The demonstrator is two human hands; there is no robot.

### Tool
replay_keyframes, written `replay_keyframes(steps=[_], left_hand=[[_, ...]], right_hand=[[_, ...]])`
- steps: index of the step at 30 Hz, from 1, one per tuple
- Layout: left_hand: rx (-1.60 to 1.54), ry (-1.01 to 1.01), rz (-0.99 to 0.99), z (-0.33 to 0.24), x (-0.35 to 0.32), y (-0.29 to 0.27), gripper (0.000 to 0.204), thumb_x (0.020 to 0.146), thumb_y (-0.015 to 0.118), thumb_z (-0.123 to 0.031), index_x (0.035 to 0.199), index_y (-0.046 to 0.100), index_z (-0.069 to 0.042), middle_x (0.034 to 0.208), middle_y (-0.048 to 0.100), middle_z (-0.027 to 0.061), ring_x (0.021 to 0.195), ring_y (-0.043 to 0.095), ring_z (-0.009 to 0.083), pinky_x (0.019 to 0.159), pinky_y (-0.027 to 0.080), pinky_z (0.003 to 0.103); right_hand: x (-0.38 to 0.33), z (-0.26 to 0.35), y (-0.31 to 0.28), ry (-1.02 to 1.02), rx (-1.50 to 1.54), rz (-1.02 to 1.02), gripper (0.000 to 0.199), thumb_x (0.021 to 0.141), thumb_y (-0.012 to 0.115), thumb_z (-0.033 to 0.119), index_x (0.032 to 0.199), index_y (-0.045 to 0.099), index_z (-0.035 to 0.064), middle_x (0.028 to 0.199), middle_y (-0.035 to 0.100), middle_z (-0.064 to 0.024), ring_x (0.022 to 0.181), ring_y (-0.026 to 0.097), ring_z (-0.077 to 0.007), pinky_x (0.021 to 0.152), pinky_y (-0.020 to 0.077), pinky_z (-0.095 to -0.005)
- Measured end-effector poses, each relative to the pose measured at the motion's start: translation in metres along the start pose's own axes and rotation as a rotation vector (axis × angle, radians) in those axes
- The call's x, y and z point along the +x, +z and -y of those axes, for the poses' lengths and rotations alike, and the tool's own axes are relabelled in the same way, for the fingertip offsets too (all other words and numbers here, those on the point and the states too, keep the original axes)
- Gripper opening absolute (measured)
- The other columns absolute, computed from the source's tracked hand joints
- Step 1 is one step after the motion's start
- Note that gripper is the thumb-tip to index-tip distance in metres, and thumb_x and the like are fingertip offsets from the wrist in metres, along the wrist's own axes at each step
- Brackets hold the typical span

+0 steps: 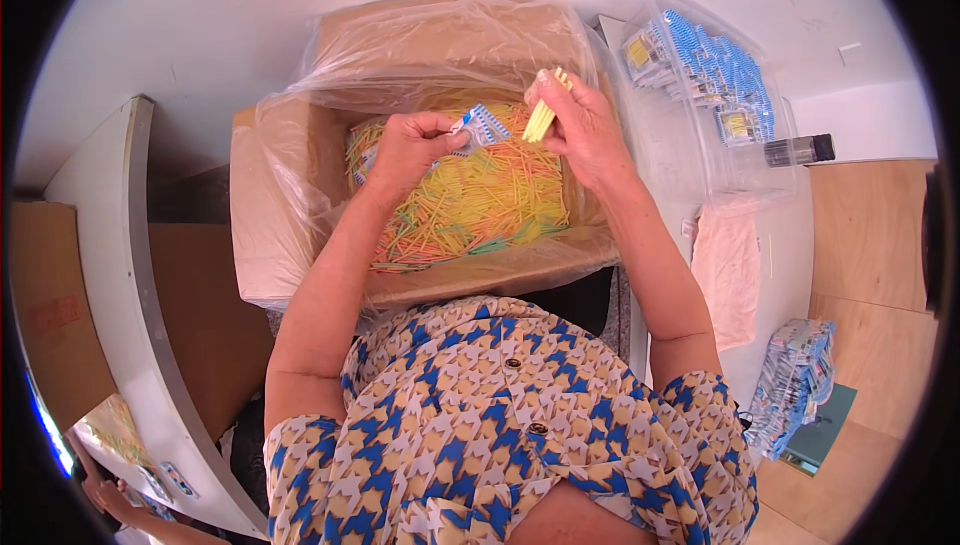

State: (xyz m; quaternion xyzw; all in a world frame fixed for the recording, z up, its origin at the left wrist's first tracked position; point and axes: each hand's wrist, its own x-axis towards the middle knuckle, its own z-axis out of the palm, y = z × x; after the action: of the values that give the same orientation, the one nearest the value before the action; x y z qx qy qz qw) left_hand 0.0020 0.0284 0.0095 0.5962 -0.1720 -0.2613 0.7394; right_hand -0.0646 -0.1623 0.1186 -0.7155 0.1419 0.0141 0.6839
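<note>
My left hand (412, 153) pinches a small clear plastic bag (484, 127) with a blue-and-white striped part. Close by on the right, my right hand (585, 130) grips a bundle of thin yellow sticks (546, 115), tilted. Both hands are above a large cardboard box (275, 175) lined with clear plastic film. Inside the box lies a deep heap of thin sticks (490, 190), mostly yellow and orange with some green. Part of another striped bag shows in the heap beside my left wrist.
At the right, a clear plastic bin (700, 160) holds several filled striped packets (720, 65). Beside it are a dark cylinder (800, 150), a pink cloth (727, 280) and a stack of blue-white bags (793, 385). A white panel (150, 305) stands left; another person's hand (115, 498) shows lower left.
</note>
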Motion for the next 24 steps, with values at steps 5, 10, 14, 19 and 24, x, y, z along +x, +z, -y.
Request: replay_keyframes(steps=[5,10,14,19,24], left_hand=[[0.029,0.021,0.004,0.001,0.001,0.001,0.014,0.081,0.067,-0.003,0.094,0.070,0.001,0.084,0.067,0.0013,0.073,0.057,0.0066,0.069,0.047,0.022],[0.072,0.034,0.005,-0.008,-0.001,0.002,0.015,0.081,0.067,-0.005,0.094,0.070,0.001,0.082,0.067,0.0012,0.074,0.056,0.0068,0.069,0.046,0.023],[-0.018,0.002,0.014,-0.004,-0.002,-0.001,0.015,0.083,0.067,-0.008,0.095,0.069,0.001,0.083,0.067,0.0018,0.075,0.057,0.0072,0.070,0.047,0.023],[-0.105,-0.020,0.036,-0.003,-0.006,0.003,0.018,0.086,0.064,-0.012,0.098,0.068,0.001,0.088,0.066,0.0029,0.080,0.059,0.0094,0.074,0.049,0.026],[-0.201,-0.072,0.187,-0.003,0.000,0.015,0.022,0.089,0.060,-0.015,0.102,0.065,0.002,0.096,0.065,0.0052,0.088,0.061,0.0124,0.082,0.052,0.030]], right_hand=[[0.007,0.000,0.015,-0.170,-0.152,0.027,0.030,0.093,0.053,0.035,0.083,0.056,0.0066,0.069,0.051,0.0024,0.056,0.043,-0.0020,0.046,0.0313,-0.0174],[0.017,-0.014,0.024,-0.412,-0.482,0.029,0.032,0.095,0.050,0.032,0.090,0.058,0.0011,0.075,0.056,0.0006,0.068,0.054,-0.0091,0.062,0.0447,-0.0233],[0.017,-0.017,0.028,-0.496,-0.570,0.051,0.032,0.096,0.049,0.030,0.098,0.060,-0.0001,0.089,0.059,-0.0028,0.083,0.055,-0.0120,0.075,0.0446,-0.0266],[-0.001,-0.021,0.027,-0.383,-0.201,0.067,0.027,0.094,0.051,0.022,0.109,0.062,0.0028,0.121,0.052,-0.0101,0.109,0.046,-0.0134,0.091,0.0394,-0.0285],[-0.019,-0.030,0.016,-0.491,-0.435,0.016,0.021,0.087,0.059,0.008,0.107,0.062,0.0009,0.110,0.061,-0.0083,0.097,0.055,-0.0132,0.085,0.0444,-0.0272]])
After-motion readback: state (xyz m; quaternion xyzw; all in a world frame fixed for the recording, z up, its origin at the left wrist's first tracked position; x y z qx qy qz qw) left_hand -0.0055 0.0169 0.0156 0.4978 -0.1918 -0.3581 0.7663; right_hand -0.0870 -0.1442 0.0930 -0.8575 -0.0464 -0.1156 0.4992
